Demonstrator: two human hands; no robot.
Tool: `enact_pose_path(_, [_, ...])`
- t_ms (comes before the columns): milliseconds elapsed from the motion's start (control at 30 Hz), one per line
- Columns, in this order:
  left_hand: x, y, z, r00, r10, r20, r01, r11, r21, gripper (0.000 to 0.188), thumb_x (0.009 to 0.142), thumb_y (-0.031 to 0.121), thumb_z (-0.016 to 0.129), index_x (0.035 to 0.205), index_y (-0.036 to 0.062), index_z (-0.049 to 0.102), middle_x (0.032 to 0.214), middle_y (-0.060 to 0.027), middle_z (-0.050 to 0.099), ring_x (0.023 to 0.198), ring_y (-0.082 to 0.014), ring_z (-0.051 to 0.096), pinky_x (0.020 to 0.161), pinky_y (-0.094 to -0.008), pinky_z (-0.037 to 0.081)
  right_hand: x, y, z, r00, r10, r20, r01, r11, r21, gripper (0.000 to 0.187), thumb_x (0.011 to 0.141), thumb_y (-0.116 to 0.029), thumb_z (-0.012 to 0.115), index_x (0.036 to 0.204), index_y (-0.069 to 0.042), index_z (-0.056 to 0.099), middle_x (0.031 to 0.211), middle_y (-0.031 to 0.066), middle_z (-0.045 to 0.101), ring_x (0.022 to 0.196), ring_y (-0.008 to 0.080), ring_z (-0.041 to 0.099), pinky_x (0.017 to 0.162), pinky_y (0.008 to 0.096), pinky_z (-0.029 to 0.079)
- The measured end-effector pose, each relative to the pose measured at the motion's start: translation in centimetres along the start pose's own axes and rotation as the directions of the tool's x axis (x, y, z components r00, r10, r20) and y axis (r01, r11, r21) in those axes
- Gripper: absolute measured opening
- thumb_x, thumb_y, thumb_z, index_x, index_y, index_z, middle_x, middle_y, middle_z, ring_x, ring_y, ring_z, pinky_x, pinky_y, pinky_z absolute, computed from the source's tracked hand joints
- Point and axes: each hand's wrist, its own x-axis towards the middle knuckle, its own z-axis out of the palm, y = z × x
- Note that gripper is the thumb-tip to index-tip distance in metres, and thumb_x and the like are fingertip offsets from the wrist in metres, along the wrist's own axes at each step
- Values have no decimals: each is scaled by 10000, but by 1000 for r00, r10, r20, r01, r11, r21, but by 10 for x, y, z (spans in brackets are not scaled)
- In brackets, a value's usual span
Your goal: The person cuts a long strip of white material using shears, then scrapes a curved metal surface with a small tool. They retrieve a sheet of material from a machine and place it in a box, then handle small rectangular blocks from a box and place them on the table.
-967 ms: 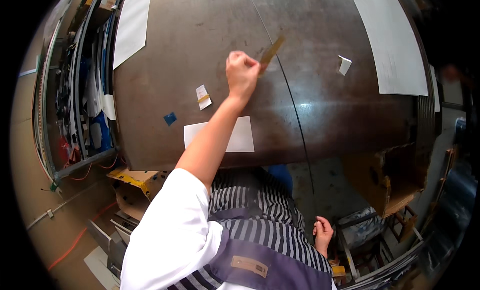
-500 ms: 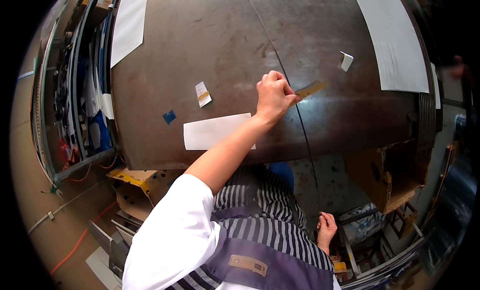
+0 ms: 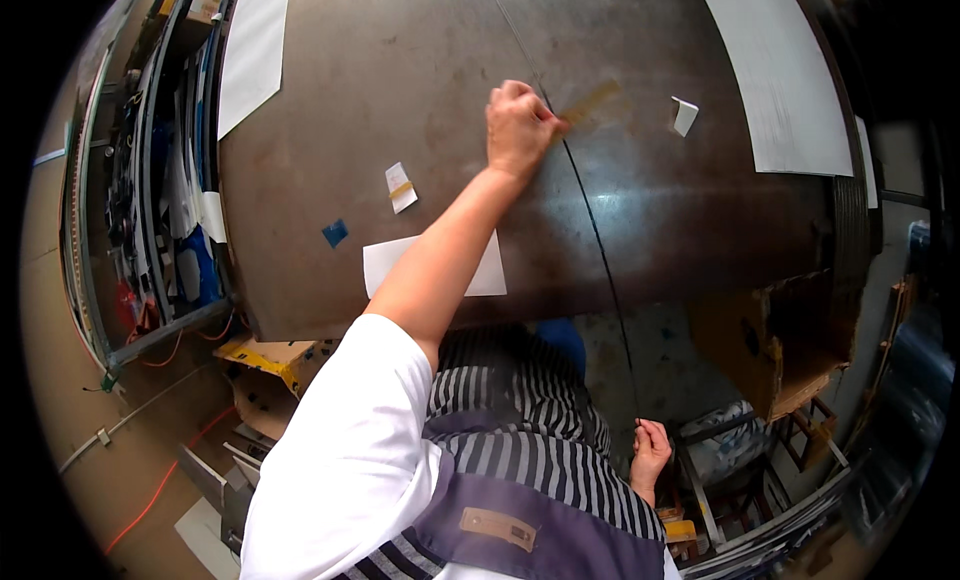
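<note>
A long, thin dark cord (image 3: pixel 596 226) runs down the brown tabletop (image 3: pixel 330 90) and hangs over its near edge. My left hand (image 3: pixel 522 130) is closed at the cord's middle stretch, fingers pinched together. From its fingertips a flat yellowish-brown strip (image 3: pixel 592 102) sticks out to the right, blurred by motion; its exact kind does not show. The strip lies across or right beside the cord. My right hand (image 3: pixel 652 452), low and off the table in front of my striped apron, pinches the near end of the cord, which looks taut.
White sheets (image 3: pixel 795 90) lie along the table's right and left sides, with a white paper (image 3: pixel 385 262) under my left forearm. A folded white piece (image 3: pixel 684 116), a tag with a yellow band (image 3: pixel 401 188) and a blue scrap (image 3: pixel 335 233) lie nearby. Cardboard boxes (image 3: pixel 790 360) stand below.
My left hand has slid away from me along the cord, taking the yellowish-brown strip with it. My right hand keeps its hold low down, nearly unmoved.
</note>
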Motion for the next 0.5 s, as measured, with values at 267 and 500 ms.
enact_pose_path(267, [-83, 60, -39, 947, 233, 222, -168, 946, -277, 217, 636, 1, 706, 697, 59, 507, 984, -98, 637, 945, -296, 594, 828, -390, 447, 3, -4, -9, 994, 97, 58, -102, 990, 95, 96, 859, 16, 615, 951, 24, 640, 878, 18, 582, 607, 57, 480, 533, 196, 387])
enact_pose_path(500, [-119, 78, -36, 742, 396, 540, -263, 914, -310, 294, 690, 116, 743, 718, 74, 453, 1339, -127, 516, 1310, -268, 422, 1090, -462, 298, 11, 11, -12, 987, 142, 81, -152, 980, 131, 104, 837, 22, 646, 940, 6, 643, 845, 6, 579, 613, 57, 500, 548, 190, 403])
